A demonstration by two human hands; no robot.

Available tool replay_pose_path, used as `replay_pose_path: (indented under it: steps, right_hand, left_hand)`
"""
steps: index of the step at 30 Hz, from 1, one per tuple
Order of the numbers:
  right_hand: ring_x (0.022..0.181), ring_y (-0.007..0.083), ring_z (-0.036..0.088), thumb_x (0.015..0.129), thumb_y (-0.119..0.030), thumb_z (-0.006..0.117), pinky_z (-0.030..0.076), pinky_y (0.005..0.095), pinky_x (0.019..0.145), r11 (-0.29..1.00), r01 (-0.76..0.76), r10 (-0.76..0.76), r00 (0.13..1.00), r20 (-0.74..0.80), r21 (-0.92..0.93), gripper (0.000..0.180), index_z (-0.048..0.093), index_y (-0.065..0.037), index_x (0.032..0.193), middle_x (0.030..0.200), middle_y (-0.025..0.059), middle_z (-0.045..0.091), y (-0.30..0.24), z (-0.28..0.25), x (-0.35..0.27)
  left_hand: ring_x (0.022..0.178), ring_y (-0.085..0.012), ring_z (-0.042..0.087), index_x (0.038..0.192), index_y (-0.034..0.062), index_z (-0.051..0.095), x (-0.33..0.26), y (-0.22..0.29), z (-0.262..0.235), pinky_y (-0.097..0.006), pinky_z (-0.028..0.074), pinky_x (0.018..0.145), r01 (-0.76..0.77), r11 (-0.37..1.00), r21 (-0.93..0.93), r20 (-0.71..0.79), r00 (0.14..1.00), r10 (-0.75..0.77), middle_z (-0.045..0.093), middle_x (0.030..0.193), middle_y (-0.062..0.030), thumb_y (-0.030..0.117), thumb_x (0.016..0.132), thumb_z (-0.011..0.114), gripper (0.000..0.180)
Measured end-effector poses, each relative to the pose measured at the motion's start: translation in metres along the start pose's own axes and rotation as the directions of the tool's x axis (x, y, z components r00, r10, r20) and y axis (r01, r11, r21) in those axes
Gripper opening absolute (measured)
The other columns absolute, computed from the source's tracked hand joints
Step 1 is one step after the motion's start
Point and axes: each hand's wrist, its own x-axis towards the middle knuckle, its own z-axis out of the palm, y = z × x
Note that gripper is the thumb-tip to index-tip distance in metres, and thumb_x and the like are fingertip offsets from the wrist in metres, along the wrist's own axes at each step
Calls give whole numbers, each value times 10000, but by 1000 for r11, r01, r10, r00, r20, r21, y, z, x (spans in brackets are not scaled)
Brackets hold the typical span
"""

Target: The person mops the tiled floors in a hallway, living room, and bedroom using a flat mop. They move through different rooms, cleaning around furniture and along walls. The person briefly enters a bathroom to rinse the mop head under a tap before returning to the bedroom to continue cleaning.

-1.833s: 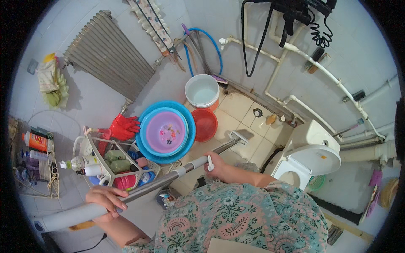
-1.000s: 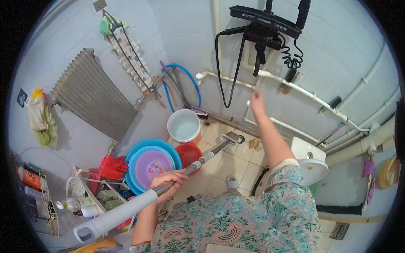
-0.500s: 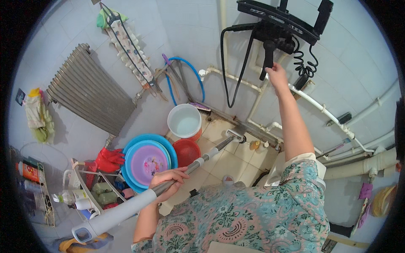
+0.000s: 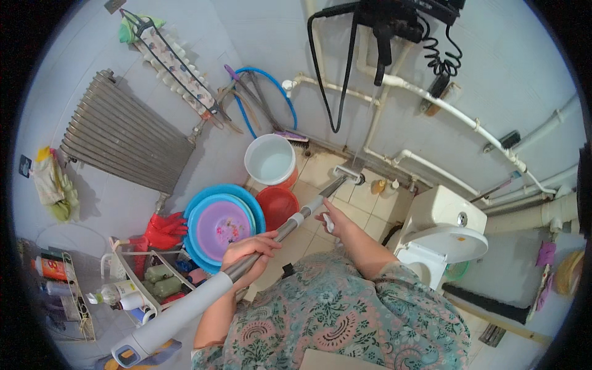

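My left hand (image 4: 250, 254) is wrapped round the grey shaft of a long-handled mop (image 4: 293, 223). Its thick pale grip slants down to the lower left, and its flat head (image 4: 349, 173) rests on the tiles near the back wall. Close to the shaft's right side is my right hand (image 4: 335, 221), thumb and fingers apart. A small white thing shows by its fingers; I cannot make out whether the hand touches it. Above, a black handle (image 4: 383, 55) hangs from a black wall-mounted device with cords, apart from both hands.
Left of the shaft stand a white bucket (image 4: 270, 159), a red bucket (image 4: 277, 208) and nested blue and purple basins (image 4: 217, 231). A rack (image 4: 148, 296) of bottles is at lower left, a radiator (image 4: 126, 132) above it. The toilet (image 4: 441, 213) is on the right, below white wall pipes (image 4: 425, 92).
My right hand has left the black handle and come down beside the mop shaft. The view has tipped lower, showing the toilet. My left hand keeps its hold.
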Motion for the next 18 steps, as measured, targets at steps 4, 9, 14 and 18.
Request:
replay_pose_path:
  steps: [4,9,14,18]
  right_hand:
    - [485,131,527,842,-545,477,351,236,335,955,-1,-25,996,84,296,413,474,-132,840,810,54,635,-14,33,-8]
    - [595,165,598,879,-479,449,383,234,354,869,-65,-92,953,287,491,365,506,-121,835,820,62,639,-24,62,-62]
    - [672,163,584,922,-419,381,463,252,518,756,-168,-270,800,535,632,346,490,-92,912,806,57,596,-22,91,-99]
    - [787,236,588,922,-481,305,480,389,700,688,-115,-225,905,362,717,462,486,-56,925,863,97,586,-30,120,-98]
  left_hand:
    - [1054,-288,570,769,16,563,11,8,10,-363,458,875,-2,998,62,28,1000,0,645,916,-121,-85,703,542,122]
    - [1041,-288,570,871,23,538,32,11,14,-386,451,881,-40,987,156,-4,999,41,625,988,-144,11,797,549,75]
    - [1117,-214,469,1046,23,487,45,-9,29,-380,366,974,107,985,-136,-224,965,-135,509,1154,-123,32,780,586,284]
    - [1187,-183,386,1273,54,349,63,-19,52,-346,336,990,212,972,-98,-286,930,-232,437,1194,-85,39,750,624,591]
